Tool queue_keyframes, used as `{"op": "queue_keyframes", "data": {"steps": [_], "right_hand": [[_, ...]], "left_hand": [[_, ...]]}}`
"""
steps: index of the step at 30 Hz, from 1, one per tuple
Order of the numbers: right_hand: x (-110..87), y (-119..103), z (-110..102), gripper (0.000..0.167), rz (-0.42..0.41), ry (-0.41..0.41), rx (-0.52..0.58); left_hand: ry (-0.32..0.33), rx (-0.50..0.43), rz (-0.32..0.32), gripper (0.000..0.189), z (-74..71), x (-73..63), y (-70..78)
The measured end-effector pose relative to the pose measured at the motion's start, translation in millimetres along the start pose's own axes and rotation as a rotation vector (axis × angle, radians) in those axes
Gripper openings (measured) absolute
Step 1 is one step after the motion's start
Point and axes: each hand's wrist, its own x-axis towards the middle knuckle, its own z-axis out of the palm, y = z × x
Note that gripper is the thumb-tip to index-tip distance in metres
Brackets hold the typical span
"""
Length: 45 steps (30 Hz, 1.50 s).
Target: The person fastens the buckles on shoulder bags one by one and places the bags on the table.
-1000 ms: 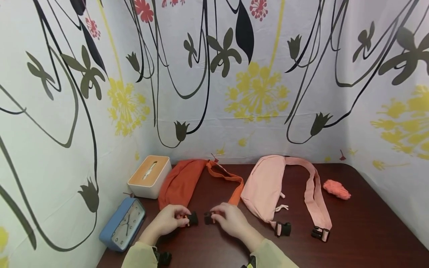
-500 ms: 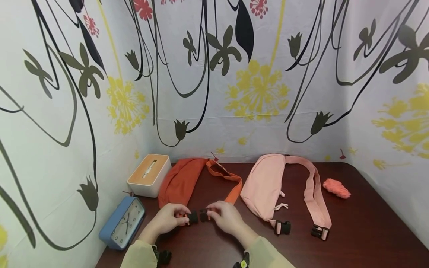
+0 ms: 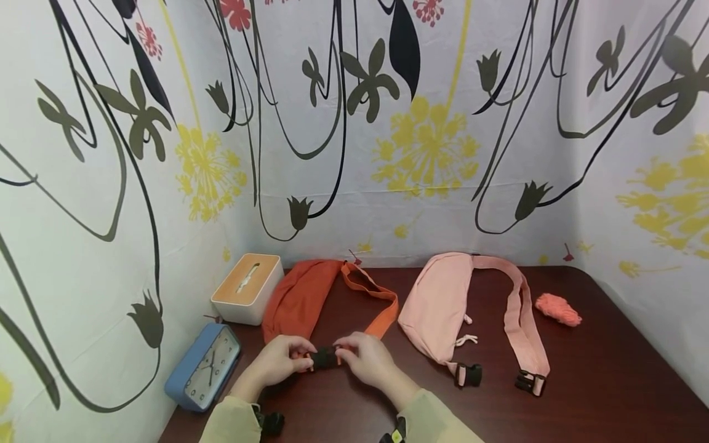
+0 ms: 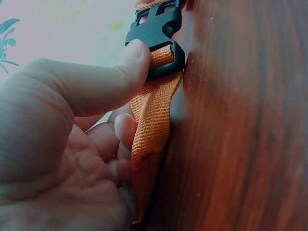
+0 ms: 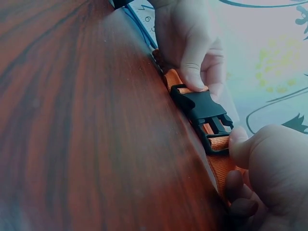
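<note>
The orange waist bag [image 3: 299, 298] lies at the back left, its strap ends brought together in front of it. My left hand [image 3: 274, 362] pinches the socket half of its black side-release buckle [image 5: 198, 105], thumb on top near the orange webbing [image 4: 154, 110]. On the other side, my right hand [image 3: 372, 362] pinches the pronged half [image 5: 208, 143] by its strap end. In the right wrist view the prong tips sit inside the socket, with part of the prongs showing outside. Whether they are latched, I cannot tell.
A pink waist bag [image 3: 437, 307] lies to the right with its buckle halves [image 3: 468, 375] apart. Pink yarn [image 3: 557, 309] is further right. At the left stand a tissue box [image 3: 247, 289] and a blue alarm clock [image 3: 202, 368]. Patterned cloth surrounds the table.
My right hand has moved left with the pronged half, so the gap between the two buckle halves has closed and they now meet. The left hand has hardly moved.
</note>
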Motion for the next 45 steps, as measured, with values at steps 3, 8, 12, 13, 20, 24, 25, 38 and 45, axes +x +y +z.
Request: {"op": "queue_keyframes", "data": {"steps": [3,8,12,13,20,24,25,38,45], "right_hand": [[0.9,-1.8,-0.6,0.013,-0.008,-0.002,0.008],[1.9,-4.5,0.7,0.013,-0.026,0.003,0.017],[2.8,-5.6,3.2,0.013,-0.015,0.011,0.016],[3.4,-5.9,3.8,0.013,-0.011,0.01,0.017],[6.6,-10.0,5.8,0.013,0.028,0.006,0.021],[6.6,-12.2,6.7,0.013,0.043,-0.001,0.022],[6.7,-12.8,6.9,0.013,0.046,-0.003,0.025],[6.9,-14.3,14.0,0.013,0.092,0.008,0.044],[7.7,-15.3,14.6,0.012,0.102,0.012,0.057]], "left_hand": [[0.004,0.012,0.001,0.011,0.0,0.7,0.4],[0.0,0.006,-0.008,0.011,1.4,0.7,1.0],[-0.005,0.015,-0.01,0.012,1.6,0.0,2.2],[-0.002,0.019,-0.008,0.012,1.3,0.0,2.6],[0.014,0.014,-0.013,0.011,0.1,0.3,3.9],[0.011,-0.003,-0.022,0.01,0.6,-0.5,3.8],[0.011,-0.005,-0.021,0.01,0.7,-0.6,3.7],[0.031,-0.002,-0.006,0.01,2.5,-1.1,4.4],[0.034,-0.015,-0.004,0.01,3.1,-0.8,4.7]]}}
